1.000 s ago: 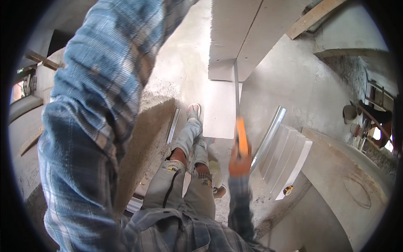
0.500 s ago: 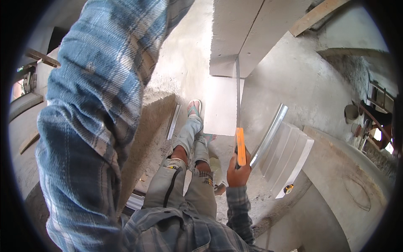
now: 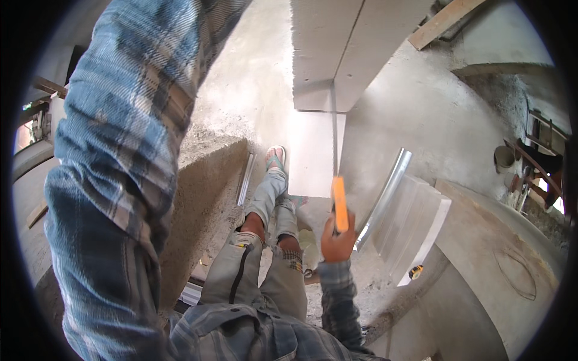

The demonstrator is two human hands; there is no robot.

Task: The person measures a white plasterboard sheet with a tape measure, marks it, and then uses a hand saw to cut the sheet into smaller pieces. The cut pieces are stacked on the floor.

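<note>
My right hand (image 3: 338, 242) is closed around the orange handle of a handsaw (image 3: 341, 206). From there the thin blade (image 3: 334, 141) points away from me and meets the near end of a large pale block (image 3: 322, 39), close to a dark straight line along its top. Below that end a white, flat surface (image 3: 308, 153) shows behind the blade; whether it belongs to the block I cannot tell. My left arm (image 3: 120, 144), in a blue plaid sleeve, stretches forward past the top edge, so the left hand is out of sight.
A shiny metal bar (image 3: 385, 195) leans beside a stack of pale slabs (image 3: 409, 225), with a yellow-black tape measure (image 3: 415, 272) at its near end. A rough ledge (image 3: 211, 180) stands left of my legs. A wooden plank (image 3: 445, 24) lies far right, a bucket (image 3: 504, 159) beyond.
My right hand has pushed the saw slightly forward and left, and its handle is tilted differently. The whole view has shifted a little. My left arm stays stretched forward.
</note>
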